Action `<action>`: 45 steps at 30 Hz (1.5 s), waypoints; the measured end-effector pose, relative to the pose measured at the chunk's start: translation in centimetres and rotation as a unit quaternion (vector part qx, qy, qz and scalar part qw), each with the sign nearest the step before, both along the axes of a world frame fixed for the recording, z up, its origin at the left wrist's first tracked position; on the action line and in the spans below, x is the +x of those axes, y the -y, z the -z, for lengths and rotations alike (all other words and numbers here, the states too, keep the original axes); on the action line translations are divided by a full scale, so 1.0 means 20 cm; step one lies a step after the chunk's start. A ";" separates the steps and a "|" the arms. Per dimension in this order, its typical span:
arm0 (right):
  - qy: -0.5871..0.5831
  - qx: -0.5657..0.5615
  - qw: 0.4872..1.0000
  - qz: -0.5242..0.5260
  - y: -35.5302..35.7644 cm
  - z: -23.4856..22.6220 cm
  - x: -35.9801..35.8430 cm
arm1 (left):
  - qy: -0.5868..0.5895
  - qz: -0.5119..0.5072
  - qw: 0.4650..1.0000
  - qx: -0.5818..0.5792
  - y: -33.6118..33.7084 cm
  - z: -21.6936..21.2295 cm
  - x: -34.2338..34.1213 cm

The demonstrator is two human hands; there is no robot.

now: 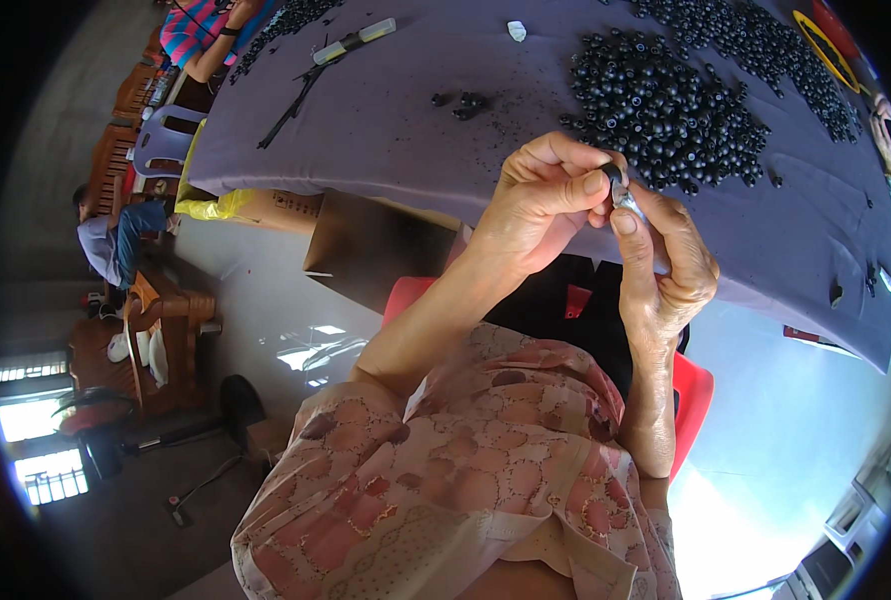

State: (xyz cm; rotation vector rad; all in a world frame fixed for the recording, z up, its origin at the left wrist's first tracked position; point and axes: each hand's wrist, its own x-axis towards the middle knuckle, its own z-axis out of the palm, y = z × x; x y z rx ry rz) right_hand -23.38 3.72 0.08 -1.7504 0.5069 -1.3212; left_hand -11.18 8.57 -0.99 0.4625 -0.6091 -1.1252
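Note:
My left hand (546, 205) pinches a small rounded black piece (612, 173) between thumb and fingertips above the table's near edge. Close against it, my right hand (671, 255) grips a small shiny, silvery-clear item (626, 201), whose exact kind is hard to make out. The two items meet or nearly meet between my fingertips. Just beyond my hands lies a big heap of small, round, glossy black pieces (661, 110) on the purple cloth (396, 125). A few loose black pieces (466, 104) and dark crumbs are scattered left of the heap.
A clear tube (356, 41), thin black strips (288, 117) and a white scrap (517, 31) lie farther back. More black pieces (766, 45) reach a yellow-rimmed container (826, 50). Co-workers' hands show at right (883, 135) and upper left. A cardboard box (376, 240) stands below the table.

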 end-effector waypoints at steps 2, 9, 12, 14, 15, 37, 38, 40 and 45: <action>-0.002 -0.001 1.000 -0.002 0.00 0.00 0.00 | 0.006 -0.002 1.000 -0.003 0.00 0.01 0.00; -0.005 0.009 1.000 -0.011 0.01 0.01 0.01 | 0.003 -0.001 1.000 -0.002 0.00 0.01 0.02; 0.000 0.010 1.000 -0.009 0.00 0.01 0.02 | 0.000 -0.009 1.000 0.000 0.00 0.02 0.02; 0.003 0.013 1.000 -0.009 0.01 0.02 0.02 | -0.005 -0.004 1.000 0.001 0.01 0.03 0.02; 0.006 0.015 1.000 -0.008 0.01 0.03 0.03 | -0.005 -0.004 1.000 0.001 0.01 0.03 0.03; 0.119 0.264 0.954 -0.083 0.00 0.07 -0.01 | -0.046 0.014 0.999 -0.014 0.04 0.04 0.00; 0.118 0.264 0.954 -0.083 -0.01 0.06 -0.01 | -0.047 0.018 0.999 -0.012 0.04 0.04 0.01; 0.085 0.157 0.981 -0.071 -0.02 0.05 -0.01 | -0.040 0.015 0.999 -0.007 0.03 0.03 0.01; 0.051 0.099 0.994 -0.015 -0.04 0.01 -0.01 | -0.032 0.015 0.999 -0.017 0.02 0.00 0.01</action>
